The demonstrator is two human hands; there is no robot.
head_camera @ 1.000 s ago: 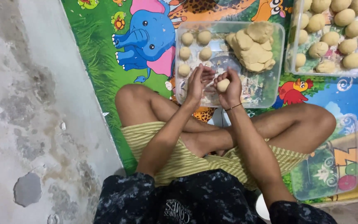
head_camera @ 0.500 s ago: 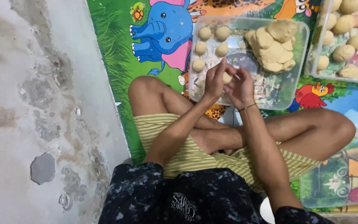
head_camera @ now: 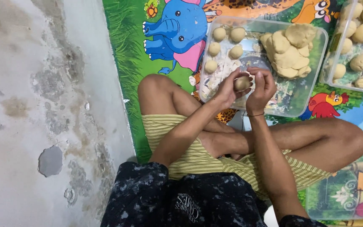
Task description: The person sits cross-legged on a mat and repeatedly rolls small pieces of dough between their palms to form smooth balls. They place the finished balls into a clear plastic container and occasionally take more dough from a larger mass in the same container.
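My left hand (head_camera: pixel 227 91) and my right hand (head_camera: pixel 260 88) are cupped together around one pale dough ball (head_camera: pixel 241 83), held just above the near edge of a clear plastic tray (head_camera: pixel 303 105). Several finished dough balls (head_camera: pixel 225 42) lie in the tray's left part. A big lump of dough (head_camera: pixel 290 48) is piled in its right part. I sit cross-legged, with my knees under my forearms.
A second clear tray (head_camera: pixel 337 63) holding several dough balls stands at the far right. Everything rests on a colourful cartoon-animal mat (head_camera: pixel 156 54). Stained bare concrete floor (head_camera: pixel 34 113) lies to the left. A clear lid or container (head_camera: pixel 337 197) sits by my right leg.
The view has shifted, so the trays and hands sit further right and lower. My hands have opened slightly around the ball, showing more of it.
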